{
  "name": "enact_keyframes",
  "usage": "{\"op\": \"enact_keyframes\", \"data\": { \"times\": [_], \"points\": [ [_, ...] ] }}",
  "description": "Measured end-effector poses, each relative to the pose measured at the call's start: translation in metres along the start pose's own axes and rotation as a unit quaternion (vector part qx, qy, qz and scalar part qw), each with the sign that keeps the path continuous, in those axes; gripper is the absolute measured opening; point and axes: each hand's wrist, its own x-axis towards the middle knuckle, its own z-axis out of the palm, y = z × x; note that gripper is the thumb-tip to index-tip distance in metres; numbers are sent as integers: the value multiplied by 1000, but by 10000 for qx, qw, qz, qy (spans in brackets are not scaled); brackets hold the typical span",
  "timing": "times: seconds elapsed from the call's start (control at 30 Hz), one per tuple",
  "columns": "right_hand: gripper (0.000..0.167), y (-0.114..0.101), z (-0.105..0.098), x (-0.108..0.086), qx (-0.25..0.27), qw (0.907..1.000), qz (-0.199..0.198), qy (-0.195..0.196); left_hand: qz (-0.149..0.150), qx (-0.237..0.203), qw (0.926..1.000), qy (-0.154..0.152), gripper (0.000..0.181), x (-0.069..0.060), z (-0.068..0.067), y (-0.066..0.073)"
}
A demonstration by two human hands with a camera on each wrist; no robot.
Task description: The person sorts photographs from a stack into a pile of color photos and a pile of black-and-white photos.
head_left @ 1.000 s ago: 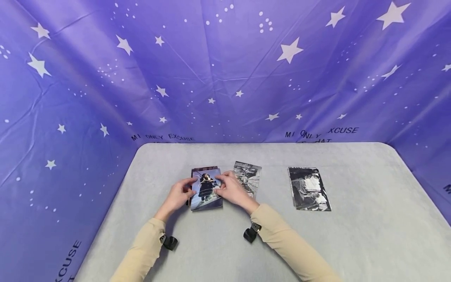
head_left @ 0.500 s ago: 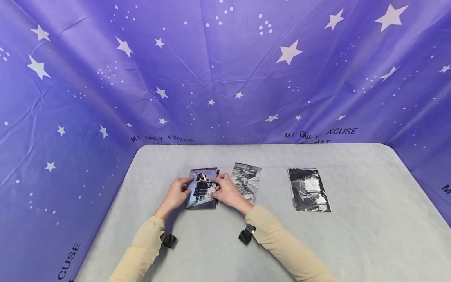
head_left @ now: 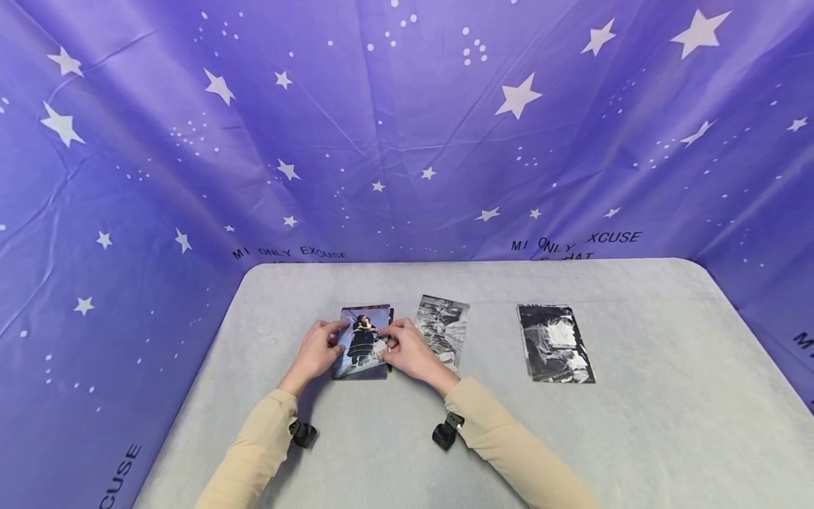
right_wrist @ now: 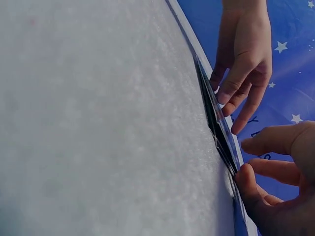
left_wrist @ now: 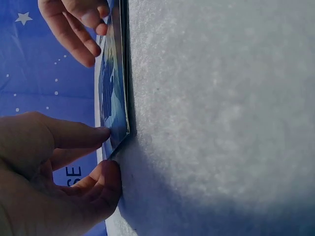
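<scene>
A colour photo card showing figures on a blue ground lies on top of a small stack of cards on the table's left half. Its edges do not quite line up with the dark cards beneath. My left hand holds its left side with thumb and fingers. On the opposite side, my right hand holds the card's right edge. In the left wrist view, the stack appears edge-on and thin, lying on the cloth. From the right wrist, a dark gap shows between the upper card and those below.
Just right of my right hand lies a black-and-white photo card, slightly turned. Farther right is another stack of black-and-white photo cards. A grey cloth covers the table, and a purple starry curtain stands behind and beside it.
Both hands have shifted the colour photo card slightly left over the stack, so dark cards now show at its right edge. In the last half second they barely move.
</scene>
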Motion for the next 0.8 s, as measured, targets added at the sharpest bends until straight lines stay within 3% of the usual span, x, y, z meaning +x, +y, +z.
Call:
{"op": "enact_keyframes", "data": {
  "times": [0.13,0.3,0.5,0.67,0.8],
  "points": [
    [41,1,-6,-7,239,9997,-30,39,-104,17,9999,-55,49,1,-3,2],
    [38,6,-18,-16,22,9998,-9,221,-95,117,9999,-5,42,3,-6,9],
    [34,14,-33,-28,-136,9984,295,460,314,277,9990,162,35,3,0,25],
    [36,19,-47,-38,-291,9958,588,642,600,47,9979,224,36,0,10,37],
    [40,24,-62,-45,-339,9930,763,834,783,-310,9963,185,34,7,14,46]
  ]
}}
